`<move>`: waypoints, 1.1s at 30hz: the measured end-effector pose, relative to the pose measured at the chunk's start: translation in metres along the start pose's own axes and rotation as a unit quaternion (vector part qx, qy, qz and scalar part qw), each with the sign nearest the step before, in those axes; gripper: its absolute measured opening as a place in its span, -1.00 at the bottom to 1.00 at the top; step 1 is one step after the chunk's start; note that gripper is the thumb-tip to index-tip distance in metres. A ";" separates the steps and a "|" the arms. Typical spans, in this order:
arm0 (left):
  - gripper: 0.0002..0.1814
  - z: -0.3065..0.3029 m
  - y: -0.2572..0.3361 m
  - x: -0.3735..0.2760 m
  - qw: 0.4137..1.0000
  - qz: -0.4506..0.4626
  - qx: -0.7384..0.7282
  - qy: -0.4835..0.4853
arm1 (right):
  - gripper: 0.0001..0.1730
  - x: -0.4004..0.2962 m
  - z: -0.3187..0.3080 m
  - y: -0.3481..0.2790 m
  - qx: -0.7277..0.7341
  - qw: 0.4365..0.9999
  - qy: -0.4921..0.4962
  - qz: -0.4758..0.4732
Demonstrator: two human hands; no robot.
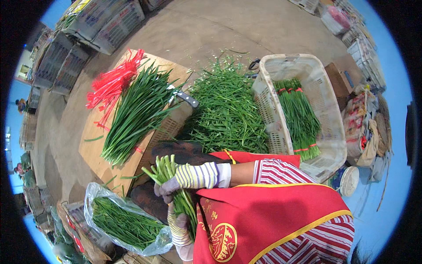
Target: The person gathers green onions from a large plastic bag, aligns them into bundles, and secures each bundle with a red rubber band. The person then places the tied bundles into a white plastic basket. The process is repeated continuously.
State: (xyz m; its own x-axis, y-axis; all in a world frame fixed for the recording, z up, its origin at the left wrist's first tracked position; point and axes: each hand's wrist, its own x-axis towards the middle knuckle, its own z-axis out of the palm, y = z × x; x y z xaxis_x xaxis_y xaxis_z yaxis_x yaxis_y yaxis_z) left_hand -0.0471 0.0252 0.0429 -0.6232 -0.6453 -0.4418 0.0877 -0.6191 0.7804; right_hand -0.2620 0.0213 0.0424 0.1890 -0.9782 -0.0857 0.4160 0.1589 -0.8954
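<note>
Both my hands wear striped knit gloves with dark grey palms and fingers. My right hand (pixel 176 181) wraps around a bunch of garlic chives (pixel 184 203) just below its pale, thick stem ends, which fan out above the fist. Lower on the same bunch, my left hand (pixel 179 222) grips the leaves, close against the red apron (pixel 263 211). A loose pile of garlic chives (pixel 138 115) lies on a wooden board (pixel 95 142) beyond my knees. Next to it are red plastic ties (pixel 113 82) and a knife with a black riveted handle (pixel 188 99).
A heap of loose green leaves (pixel 227 112) covers the floor beside the board. On the right, a white plastic crate (pixel 273 109) holds red-tied bunches (pixel 298 115). Nearer stands a clear plastic bag (pixel 89 201) of cut greens (pixel 125 222). Scissors (pixel 253 66) lie behind the crate.
</note>
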 end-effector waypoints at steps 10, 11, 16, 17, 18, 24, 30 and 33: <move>-0.01 0.044 0.115 0.056 0.950 0.014 0.305 -0.067 | -0.71 0.018 0.013 -0.002 0.053 0.991 -0.124 0.010; -0.08 0.045 0.111 0.063 0.963 0.042 0.225 -0.143 | -0.71 0.019 0.010 0.003 0.032 0.989 -0.142 -0.001; -0.52 0.075 0.127 0.071 0.949 -0.027 0.258 -0.179 | -0.63 0.013 0.001 -0.018 -0.098 0.970 -0.222 -0.005; -0.56 0.085 0.127 0.074 0.949 -0.033 0.261 -0.174 | -0.63 0.005 -0.007 -0.025 -0.148 0.961 -0.204 -0.114; -0.59 0.092 0.127 0.075 0.949 -0.043 0.261 -0.174 | -0.59 -0.003 -0.015 -0.024 -0.187 0.941 -0.214 -0.184; -0.70 0.096 0.132 0.065 0.964 0.145 0.220 0.036 | -0.64 0.013 0.003 0.038 -0.025 0.964 -0.226 -0.138; -0.41 0.047 0.180 0.067 0.952 0.283 0.117 0.004 | -0.36 -0.013 -0.027 0.001 -0.237 0.956 -0.151 0.081; -0.32 0.039 0.171 0.067 0.959 0.233 0.158 -0.017 | -0.25 -0.015 -0.057 -0.040 -0.435 0.895 -0.095 0.035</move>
State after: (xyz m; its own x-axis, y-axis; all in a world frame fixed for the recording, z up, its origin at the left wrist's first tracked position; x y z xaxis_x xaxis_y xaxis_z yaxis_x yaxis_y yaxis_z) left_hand -0.1039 -0.1066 0.1640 -0.5998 -0.8002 -0.0013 0.1264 -0.0964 0.9873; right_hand -0.3326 0.0222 0.0550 0.3696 -0.9165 -0.1529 -0.4376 -0.0265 -0.8988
